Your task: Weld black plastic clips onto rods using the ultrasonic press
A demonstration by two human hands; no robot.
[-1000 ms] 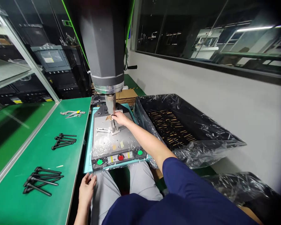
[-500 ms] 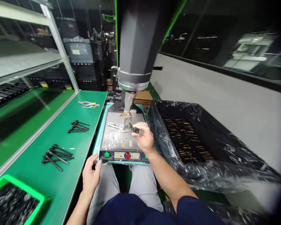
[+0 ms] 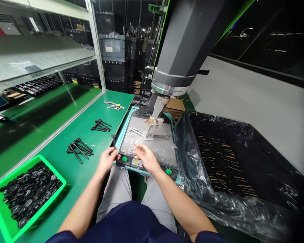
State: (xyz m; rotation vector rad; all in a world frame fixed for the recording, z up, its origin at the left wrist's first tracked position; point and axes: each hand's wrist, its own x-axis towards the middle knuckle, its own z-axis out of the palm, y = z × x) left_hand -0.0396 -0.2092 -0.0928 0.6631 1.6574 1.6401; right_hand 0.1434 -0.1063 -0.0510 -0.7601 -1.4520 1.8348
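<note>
My left hand [image 3: 107, 160] is pinched on a thin black pin [image 3: 114, 140] that stands up from its fingers, at the left edge of the press base [image 3: 164, 150]. Close beside it, my right hand [image 3: 145, 157] hovers over the front of the base with its fingers loosely spread and nothing in them, near the left green button [image 3: 124, 158]. Further back on the base stands the metal fixture [image 3: 150, 129], under the horn [image 3: 157, 105] of the large grey press head [image 3: 178, 50].
Two small piles of black pins [image 3: 79, 147] [image 3: 100, 125] lie on the green bench. A green bin of black washers [image 3: 27, 194] sits at the front left. Some hand tools [image 3: 114, 105] lie further back. A plastic-lined black crate [image 3: 230, 162] stands on the right.
My right hand drew back from the fixture with a black pin and came to the front of the base. My left hand rose from my lap and now holds the pin. The view swung left.
</note>
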